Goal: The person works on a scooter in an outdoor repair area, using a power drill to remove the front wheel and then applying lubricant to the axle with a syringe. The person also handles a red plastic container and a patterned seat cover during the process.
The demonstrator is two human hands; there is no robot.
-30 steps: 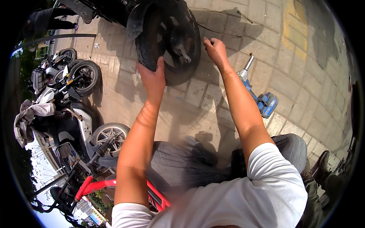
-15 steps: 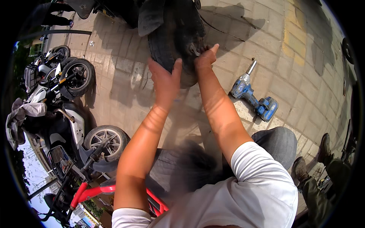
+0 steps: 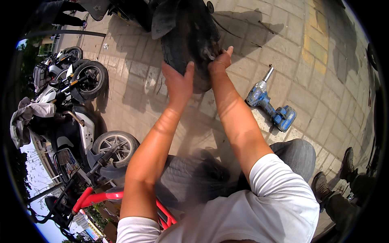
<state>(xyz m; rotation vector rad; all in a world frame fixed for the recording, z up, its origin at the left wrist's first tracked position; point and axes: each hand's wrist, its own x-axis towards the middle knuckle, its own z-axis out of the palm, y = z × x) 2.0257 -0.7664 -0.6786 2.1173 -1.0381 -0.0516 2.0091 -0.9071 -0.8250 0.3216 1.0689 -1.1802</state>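
A dusty black part with a rounded end, which looks like a scooter's mudguard (image 3: 188,44), reaches toward me from the top middle. My left hand (image 3: 177,81) grips its left side near the rounded end, thumb on top and fingers partly hidden beneath. On its opposite side my right hand (image 3: 220,60) is closed around the edge, beside a ragged, torn-looking spot; one digit sticks out to the right. A blue and grey cordless impact wrench (image 3: 265,99) with a long socket lies on the paving, right of my right forearm.
Parked scooters (image 3: 87,81) line the left side, one draped with a grey cloth (image 3: 30,117). A red tubular frame (image 3: 101,197) is close by my left arm. At lower right are another person's shoes (image 3: 321,186). A thin dark cable (image 3: 231,30) runs beyond the mudguard.
The view has shifted slightly, so the scooters appear a little farther right. Both hands keep their hold on the mudguard; my left hand, blurred before, is now sharper.
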